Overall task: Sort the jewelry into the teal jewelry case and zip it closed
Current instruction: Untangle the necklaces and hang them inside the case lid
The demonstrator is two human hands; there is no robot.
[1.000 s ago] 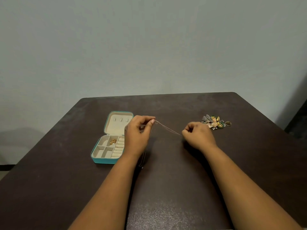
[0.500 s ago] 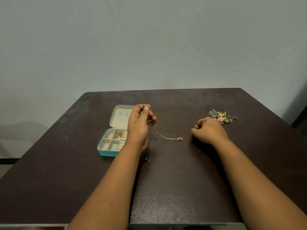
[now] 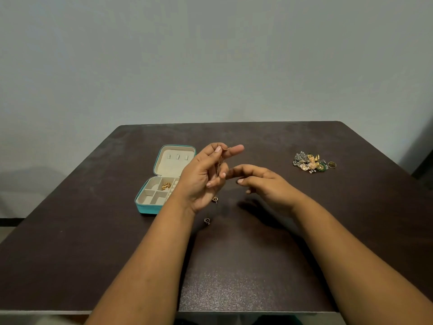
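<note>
Head-camera view showed a dark table with both bare forearms reaching in. Half a second earlier the right hand rested as a loose fist near the jewelry pile; now the right hand had moved in beside the left, fingers spread and relaxed, holding nothing. The left hand had lifted, palm turned up, pinching a thin chain necklace between thumb and forefinger, so that the chain hung down past the palm with its small pendant ends dangling by the wrist. Likely the necklace was being gathered for the case. Behind the left hand, the teal jewelry case lay open with one gold piece inside. Unsorted jewelry remained well apart at far right.
</note>
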